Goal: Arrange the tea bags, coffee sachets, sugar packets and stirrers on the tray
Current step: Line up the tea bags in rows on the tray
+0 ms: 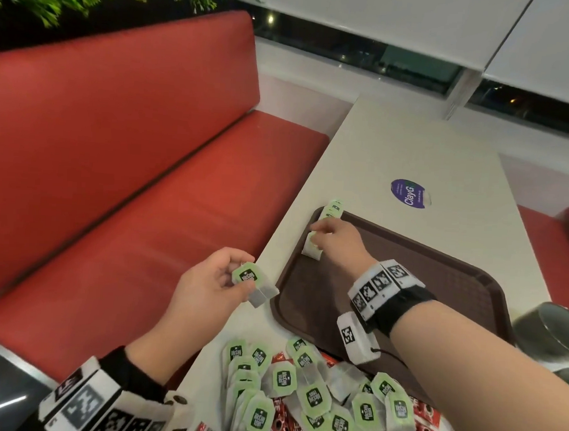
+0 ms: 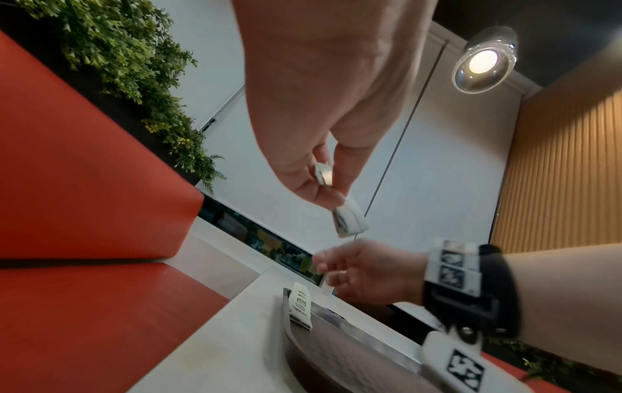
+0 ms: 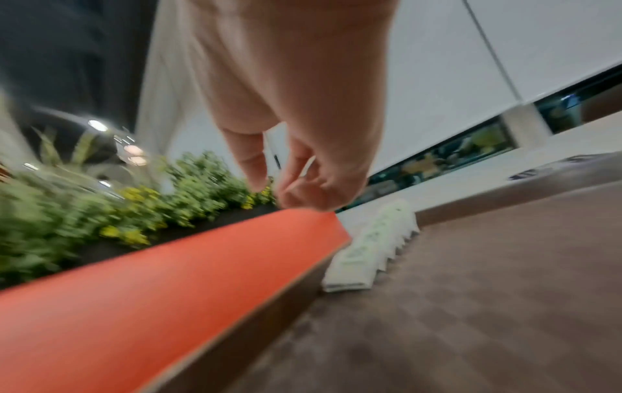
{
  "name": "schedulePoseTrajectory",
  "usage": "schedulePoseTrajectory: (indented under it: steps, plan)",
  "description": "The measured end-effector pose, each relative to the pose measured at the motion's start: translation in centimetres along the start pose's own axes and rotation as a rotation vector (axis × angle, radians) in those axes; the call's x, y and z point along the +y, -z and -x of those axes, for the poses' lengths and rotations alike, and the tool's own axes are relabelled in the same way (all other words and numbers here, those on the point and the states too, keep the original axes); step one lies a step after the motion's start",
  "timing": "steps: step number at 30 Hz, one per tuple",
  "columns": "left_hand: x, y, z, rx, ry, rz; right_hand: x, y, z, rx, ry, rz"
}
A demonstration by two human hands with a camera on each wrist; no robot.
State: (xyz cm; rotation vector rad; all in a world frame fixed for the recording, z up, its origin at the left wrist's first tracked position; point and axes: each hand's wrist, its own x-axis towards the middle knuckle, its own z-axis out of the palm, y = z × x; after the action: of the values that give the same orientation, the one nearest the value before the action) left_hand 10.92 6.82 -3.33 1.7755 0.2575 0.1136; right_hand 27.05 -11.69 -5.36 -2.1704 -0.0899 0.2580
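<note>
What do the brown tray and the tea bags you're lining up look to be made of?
Brown rectangular tray: probably moulded plastic, matte, with a fine cross-hatched texture and a raised rounded rim. Green-tagged tea bag in the left hand: thin, greyish filter paper, slightly translucent, with a smooth printed green card tag. Row of tea bags along the tray's left edge: looks the same, though blurred.

Dim, warm indoor light from a glowing ceiling lamp (image 2: pixel 483 61); the right wrist view is badly motion-blurred (plants smeared), edges bowed.
</note>
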Motion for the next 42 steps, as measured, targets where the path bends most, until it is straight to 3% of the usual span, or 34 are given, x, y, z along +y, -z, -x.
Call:
schedulePoseTrajectory:
  steps: [3,5,8,11,15,18,25,42]
  plan:
    - [0.2,-0.5,-0.6,-0.003,-0.028,-0.063,-2.4,0.6,4.9,-0.442,0.150,-0.077]
    - [0.3,-1.0,-0.8,-0.012,-0.038,-0.097,-3.0,0.3,7.3,-0.509,0.244,-0.029]
    - [0.4,-1.7,-0.9,-0.039,-0.054,-0.174,-3.0,-0.7,9.0,-0.381,0.326,0.067]
    - [0.6,-1.9,-0.7,-0.045,-0.091,-0.162,-2.1,-0.8,8.8,-0.322,0.285,0.041]
    - [0.6,-1.0,-0.1,-0.024,-0.114,-0.128,0.3,0.0,5.4,-0.108,-0.011,-0.174]
    - [0.2,-0.1,0.7,-0.038,-0.091,-0.122,2.3,0.0,2.1,-0.033,-0.240,-0.277]
    - [-1.3,1.8,2.1,0.004,-0.037,-0.160,2.4,-1.8,-0.9,-0.120,-0.532,-0.255]
    - [-2.3,3.9,3.1,0.042,-0.008,-0.162,1.0,-2.1,-2.8,-0.111,-0.666,-0.150]
